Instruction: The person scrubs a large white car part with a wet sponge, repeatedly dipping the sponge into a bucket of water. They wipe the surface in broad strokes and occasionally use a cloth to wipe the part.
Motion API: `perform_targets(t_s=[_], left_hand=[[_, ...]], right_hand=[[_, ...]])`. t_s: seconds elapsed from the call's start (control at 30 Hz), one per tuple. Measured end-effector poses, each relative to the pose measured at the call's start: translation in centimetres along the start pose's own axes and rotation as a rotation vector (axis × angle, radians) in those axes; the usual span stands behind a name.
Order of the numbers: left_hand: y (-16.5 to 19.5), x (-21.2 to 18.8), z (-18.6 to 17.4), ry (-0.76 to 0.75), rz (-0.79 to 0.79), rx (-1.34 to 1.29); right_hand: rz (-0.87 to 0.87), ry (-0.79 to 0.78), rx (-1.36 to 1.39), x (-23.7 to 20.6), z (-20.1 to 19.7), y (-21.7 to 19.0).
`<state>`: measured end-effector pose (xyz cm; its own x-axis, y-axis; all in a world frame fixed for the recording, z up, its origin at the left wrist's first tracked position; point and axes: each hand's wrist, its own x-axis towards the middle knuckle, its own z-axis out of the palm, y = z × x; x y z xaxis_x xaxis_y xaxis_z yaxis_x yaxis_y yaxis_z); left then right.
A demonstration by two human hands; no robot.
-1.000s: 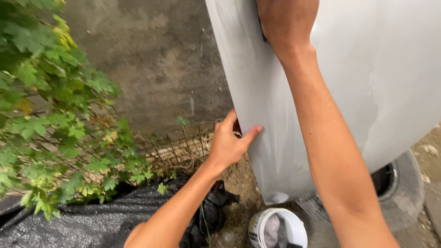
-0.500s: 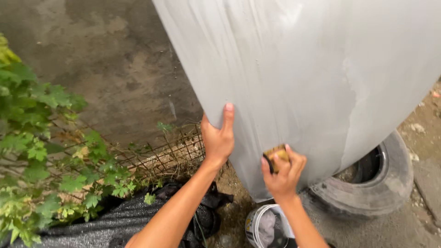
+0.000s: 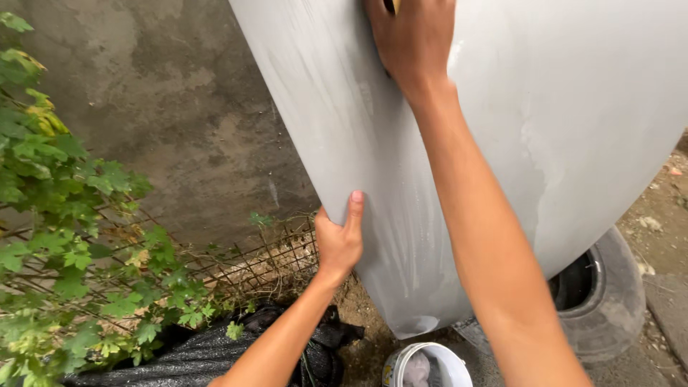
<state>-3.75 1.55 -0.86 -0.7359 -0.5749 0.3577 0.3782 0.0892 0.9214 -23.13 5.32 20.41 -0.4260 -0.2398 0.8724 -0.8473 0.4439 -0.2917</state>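
Leaves (image 3: pixel 64 236) of a green bush filled the left edge of the scene, in front of a rough concrete wall (image 3: pixel 165 107). Below the bush lay black sheeting (image 3: pixel 179 358), and just to its right a rusty wire mesh (image 3: pixel 276 261) leaned against the foot of the wall.

Right of the mesh, the left hand (image 3: pixel 338 242) came up from the near edge and held the left rim of a large grey panel (image 3: pixel 573 129). Its grip was clamped on that rim: the thumb lay flat on the panel's near face, while the fingers wrapped behind the edge, out of sight.

The panel itself stood tilted, filling the upper right of the view, with its rounded lower tip hanging just above a white bucket (image 3: pixel 430 365) on the ground. Its surface looked dull and streaked.

Further right and higher, the right hand (image 3: pixel 416 39) pressed against the panel's face near the top edge of the view, the forearm running down across the panel. Something small and dark showed under its fingers; I cannot tell what it was, nor whether the fingers were closed on it.

At the far right, behind the panel's lower edge, an old tyre (image 3: pixel 609 301) lay on the dirt ground (image 3: pixel 663 215).
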Motion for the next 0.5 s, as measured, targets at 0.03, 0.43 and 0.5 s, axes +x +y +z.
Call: perform_targets(t_s=[0.03, 0.43, 0.5], left_hand=[[0.0, 0.0, -0.1, -0.009, 0.002, -0.014], [-1.2, -0.2, -0.2, 0.032, 0.073, 0.093], [-1.0, -0.1, -0.2, 0.037, 0.174, 0.086]], right_hand=[[-0.159, 0.131, -0.073, -2.5, -0.9, 0.1], [0.325, 0.251, -0.249, -36.4, -11.5, 7.1], [0.393, 0.326, -0.201, -31.6, -10.7, 8.4]])
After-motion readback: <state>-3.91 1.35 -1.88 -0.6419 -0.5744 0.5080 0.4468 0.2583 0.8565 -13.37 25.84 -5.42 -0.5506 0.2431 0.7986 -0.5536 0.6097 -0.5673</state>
